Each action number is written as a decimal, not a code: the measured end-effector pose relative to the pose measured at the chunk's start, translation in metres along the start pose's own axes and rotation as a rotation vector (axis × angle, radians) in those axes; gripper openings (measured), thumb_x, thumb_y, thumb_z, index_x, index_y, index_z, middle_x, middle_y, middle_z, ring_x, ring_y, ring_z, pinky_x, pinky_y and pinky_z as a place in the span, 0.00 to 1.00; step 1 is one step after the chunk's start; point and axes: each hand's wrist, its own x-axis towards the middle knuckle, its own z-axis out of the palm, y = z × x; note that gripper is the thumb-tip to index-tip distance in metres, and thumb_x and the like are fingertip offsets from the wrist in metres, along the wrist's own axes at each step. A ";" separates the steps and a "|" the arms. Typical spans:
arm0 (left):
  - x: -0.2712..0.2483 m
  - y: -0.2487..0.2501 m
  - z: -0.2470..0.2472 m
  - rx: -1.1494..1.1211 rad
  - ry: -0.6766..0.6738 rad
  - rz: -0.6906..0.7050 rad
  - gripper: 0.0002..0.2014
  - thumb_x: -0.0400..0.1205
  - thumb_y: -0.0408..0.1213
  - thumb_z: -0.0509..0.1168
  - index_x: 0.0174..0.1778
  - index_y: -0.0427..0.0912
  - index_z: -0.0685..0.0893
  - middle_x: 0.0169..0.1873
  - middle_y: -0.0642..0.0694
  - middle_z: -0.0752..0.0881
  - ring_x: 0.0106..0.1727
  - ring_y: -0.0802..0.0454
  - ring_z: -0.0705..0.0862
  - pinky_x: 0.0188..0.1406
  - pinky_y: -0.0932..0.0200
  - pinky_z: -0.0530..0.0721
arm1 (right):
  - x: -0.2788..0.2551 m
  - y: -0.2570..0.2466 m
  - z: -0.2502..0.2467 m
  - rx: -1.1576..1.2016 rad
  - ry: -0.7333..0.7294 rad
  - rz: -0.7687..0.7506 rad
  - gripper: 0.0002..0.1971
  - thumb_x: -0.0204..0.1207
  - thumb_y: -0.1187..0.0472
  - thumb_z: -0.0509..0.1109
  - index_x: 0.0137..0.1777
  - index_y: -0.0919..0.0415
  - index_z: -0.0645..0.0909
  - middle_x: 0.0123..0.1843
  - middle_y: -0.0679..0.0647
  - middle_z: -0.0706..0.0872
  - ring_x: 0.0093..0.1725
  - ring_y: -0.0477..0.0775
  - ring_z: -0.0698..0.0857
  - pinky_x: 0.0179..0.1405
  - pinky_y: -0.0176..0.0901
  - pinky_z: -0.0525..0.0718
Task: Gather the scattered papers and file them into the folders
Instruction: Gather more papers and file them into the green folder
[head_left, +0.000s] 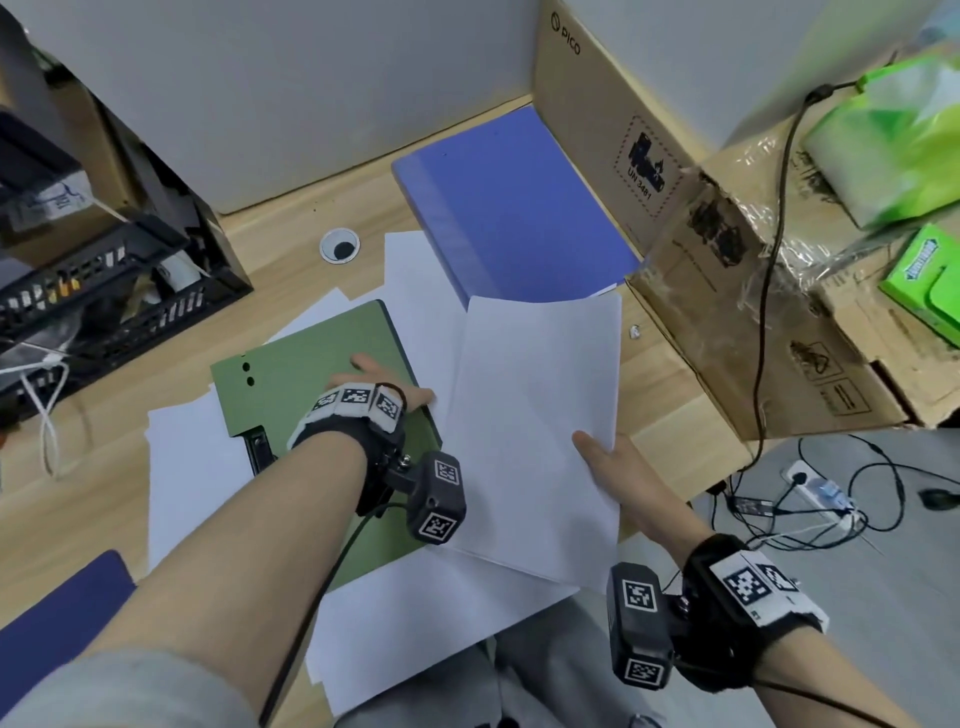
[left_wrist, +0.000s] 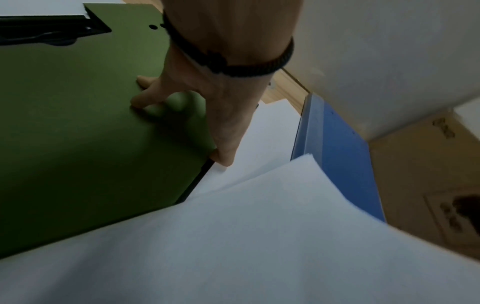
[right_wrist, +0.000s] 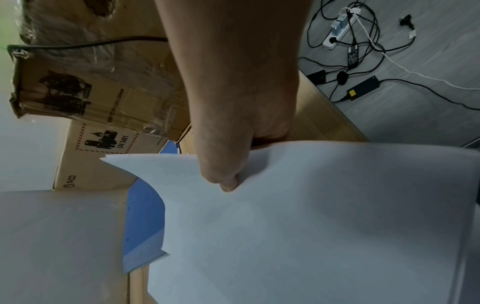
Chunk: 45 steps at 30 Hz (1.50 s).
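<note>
Inspector: Right hand (head_left: 618, 473) pinches the paper stack (head_left: 540, 426), raised beside the green folder (head_left: 311, 364).

Clerk: Left hand (head_left: 384, 384), fingers spread, presses that folder. Advise squaring edges before filing.

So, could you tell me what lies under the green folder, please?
Loose white sheets stick out from beneath the green folder; the left hand presses on top. What lies under its middle is covered.

Each bare forearm wears a black wrist strap (head_left: 363, 447) with white checkered marker tiles, a black camera block (head_left: 435, 498) and thin black cable; grey sleeve (head_left: 130, 691) on the left.
</note>
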 end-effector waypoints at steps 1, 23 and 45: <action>-0.003 0.002 0.001 -0.001 0.000 -0.006 0.58 0.65 0.63 0.70 0.82 0.40 0.45 0.76 0.27 0.63 0.72 0.27 0.71 0.61 0.42 0.74 | -0.002 0.000 0.000 -0.005 -0.008 -0.002 0.18 0.87 0.54 0.59 0.73 0.59 0.77 0.63 0.54 0.88 0.58 0.53 0.88 0.54 0.43 0.86; -0.092 -0.118 -0.131 -0.221 -0.076 0.486 0.19 0.77 0.30 0.57 0.64 0.43 0.66 0.44 0.39 0.81 0.30 0.44 0.85 0.36 0.47 0.91 | 0.020 -0.050 0.046 -0.060 -0.019 -0.111 0.17 0.83 0.51 0.66 0.66 0.59 0.79 0.57 0.53 0.88 0.50 0.50 0.87 0.46 0.44 0.86; -0.085 -0.312 -0.125 -0.766 0.047 0.433 0.27 0.77 0.25 0.62 0.71 0.48 0.68 0.50 0.44 0.74 0.32 0.51 0.77 0.25 0.60 0.83 | 0.016 -0.123 0.186 -0.060 -0.114 -0.313 0.25 0.83 0.50 0.65 0.77 0.55 0.71 0.69 0.48 0.83 0.69 0.56 0.81 0.75 0.60 0.74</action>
